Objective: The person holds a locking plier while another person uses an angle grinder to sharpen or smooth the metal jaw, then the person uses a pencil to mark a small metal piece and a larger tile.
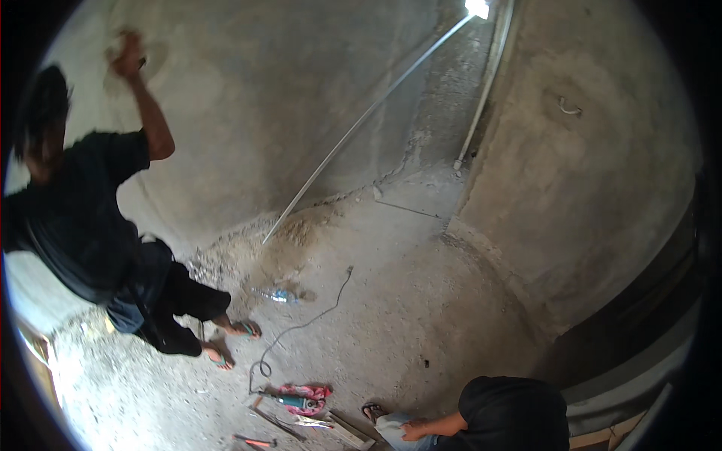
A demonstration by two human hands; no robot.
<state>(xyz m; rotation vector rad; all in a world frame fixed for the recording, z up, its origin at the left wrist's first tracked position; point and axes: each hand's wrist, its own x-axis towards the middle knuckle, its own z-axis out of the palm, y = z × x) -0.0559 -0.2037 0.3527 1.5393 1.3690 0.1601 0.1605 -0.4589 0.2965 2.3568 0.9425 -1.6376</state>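
Neither my left hand nor my right hand shows in the head view. On the floor below lies a teal power tool (pixel 295 401) on a crumpled pink-red cloth (pixel 322 391). Its dark cord (pixel 301 326) loops and runs toward the middle of the floor. Beside the tool are a pale flat tool (pixel 312 422), a wooden strip (pixel 350 432) and a tool with an orange-red handle (pixel 256 441). No hand touches any of these.
At left a person (pixel 83 214) in dark clothes raises a hand by the wall. Another person (pixel 511 413) sits low at bottom right, hand near a knee. A long pole (pixel 361 124) leans across the corner. A plastic bottle (pixel 280 295) lies near rubble (pixel 297 229).
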